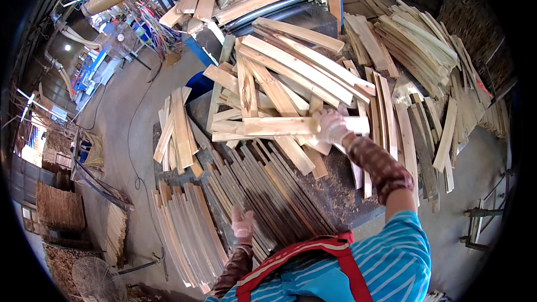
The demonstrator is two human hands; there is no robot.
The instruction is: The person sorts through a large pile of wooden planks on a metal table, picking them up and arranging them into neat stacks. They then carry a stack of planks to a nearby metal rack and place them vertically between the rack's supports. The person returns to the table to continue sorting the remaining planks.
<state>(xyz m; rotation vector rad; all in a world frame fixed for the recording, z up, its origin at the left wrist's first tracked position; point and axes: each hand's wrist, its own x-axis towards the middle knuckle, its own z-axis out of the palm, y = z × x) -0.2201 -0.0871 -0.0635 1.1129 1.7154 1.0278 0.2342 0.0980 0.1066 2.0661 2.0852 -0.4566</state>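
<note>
My right hand (pixel 331 127), in a pale glove, is closed around a light wooden board (pixel 279 126) near its right end. The board lies crosswise over a loose heap of pale planks (pixel 296 67). My left hand (pixel 243 226), also gloved, has its fingers stretched out beside a row of narrow, darker wood strips (pixel 268 190) in front of me. It holds nothing that I can see. Patterned brown sleeves cover both forearms.
Another bundle of grey-brown strips (pixel 187 235) stands at the near left, with short pale boards (pixel 178 128) beyond it. A machine with a roller (pixel 268 17) is at the back. More plank piles (pixel 414 45) fill the right. Sawdust (pixel 341 196) covers the dark tabletop.
</note>
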